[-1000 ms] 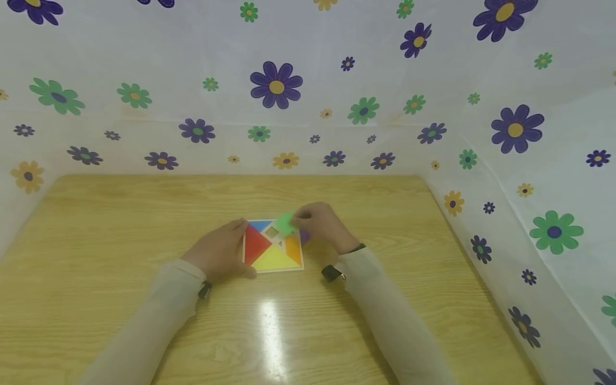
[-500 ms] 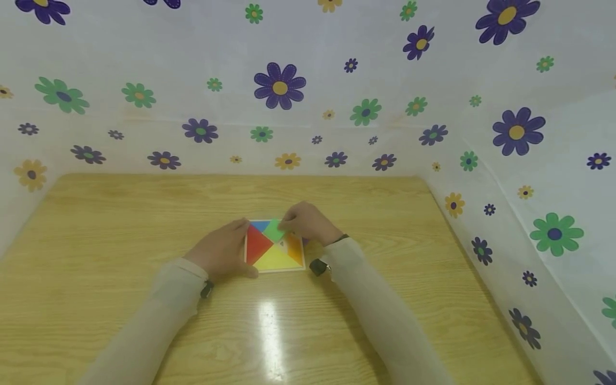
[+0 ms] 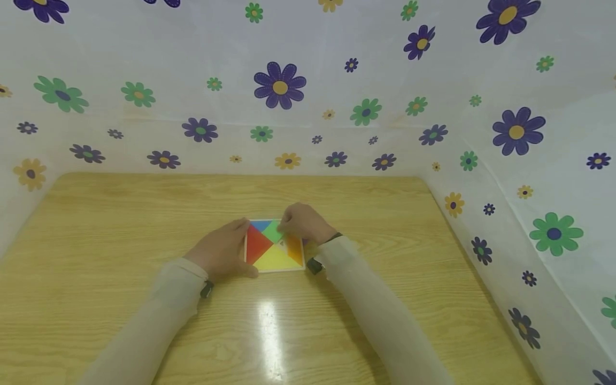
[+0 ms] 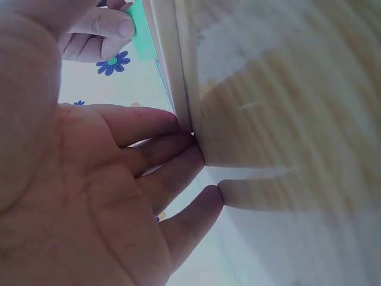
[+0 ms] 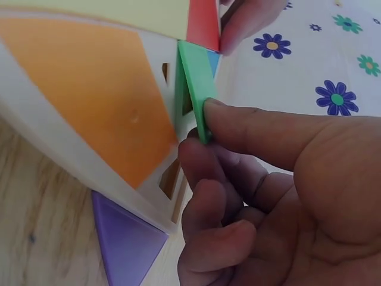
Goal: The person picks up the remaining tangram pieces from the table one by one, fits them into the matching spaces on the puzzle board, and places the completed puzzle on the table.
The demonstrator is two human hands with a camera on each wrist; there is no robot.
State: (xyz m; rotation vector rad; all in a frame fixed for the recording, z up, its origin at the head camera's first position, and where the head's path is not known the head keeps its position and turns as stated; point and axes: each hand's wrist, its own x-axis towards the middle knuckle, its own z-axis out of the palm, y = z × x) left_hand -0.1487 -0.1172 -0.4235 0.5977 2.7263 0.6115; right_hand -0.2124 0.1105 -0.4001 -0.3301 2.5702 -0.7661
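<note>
A tangram tray (image 3: 276, 271) with a white rim lies on the table. Set in it are a red triangle (image 3: 257, 246), a yellow triangle (image 3: 277, 259), an orange parallelogram (image 5: 95, 89) and a blue triangle (image 3: 260, 225). My right hand (image 3: 307, 222) pinches a green square piece (image 5: 196, 77) between thumb and fingers. In the right wrist view the piece tilts over its slot, one edge down at the tray. My left hand (image 3: 218, 250) rests along the tray's left side, its extended fingers (image 4: 161, 128) touching rim and table. A purple triangle (image 5: 128, 238) lies outside, by the tray's right edge.
Wooden table (image 3: 144, 214) surrounds the tray. Flower-patterned white cloth (image 3: 308, 107) rises behind the table and along its right side. Small openings (image 5: 169, 182) in the tray show beside the orange parallelogram. A dark band (image 3: 315, 266) circles the right wrist.
The right hand has moved left and slightly down with the green square, bringing it over the opening between the blue and orange pieces. My left hand has stayed at the tray's side.
</note>
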